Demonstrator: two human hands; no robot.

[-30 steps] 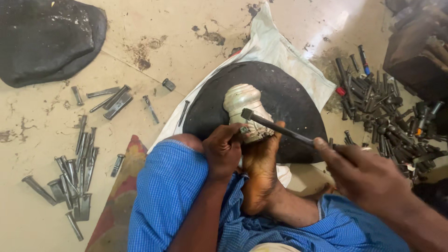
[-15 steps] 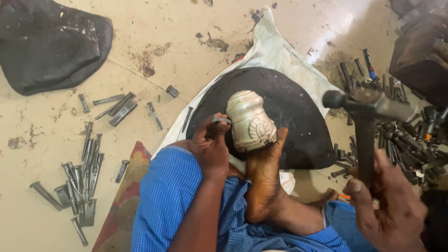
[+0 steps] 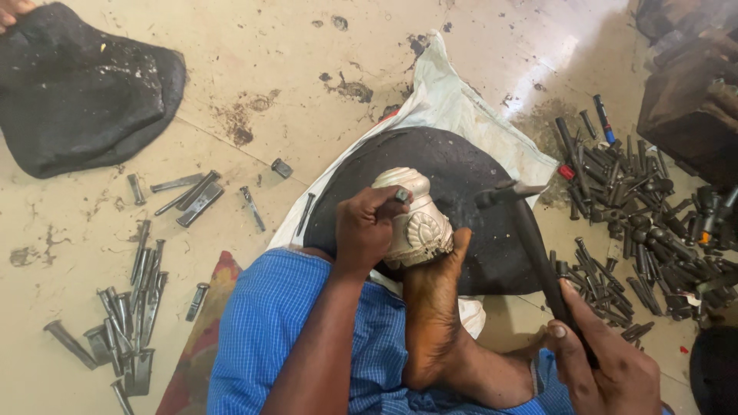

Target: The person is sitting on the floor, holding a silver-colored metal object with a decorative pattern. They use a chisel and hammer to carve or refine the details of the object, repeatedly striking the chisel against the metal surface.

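Observation:
A pale carved metal piece (image 3: 412,221) with leaf ornament rests on a black rounded pad (image 3: 461,192). My bare foot (image 3: 430,307) presses against its near side. My left hand (image 3: 367,230) grips a small steel punch (image 3: 401,195) set against the top of the piece. My right hand (image 3: 607,361) holds a dark hammer by its handle (image 3: 542,265); the hammer head (image 3: 501,194) hangs to the right of the piece, a short way from the punch.
Loose steel punches lie scattered on the floor at left (image 3: 134,307) and piled at right (image 3: 638,207). A second black pad (image 3: 77,92) sits at top left. A white cloth (image 3: 461,100) lies under the working pad. A dark wooden block (image 3: 692,107) stands at right.
The hammer first lay across the piece, then swung up and out to the right; now its head has come back down toward the punch. My left hand stayed on the piece.

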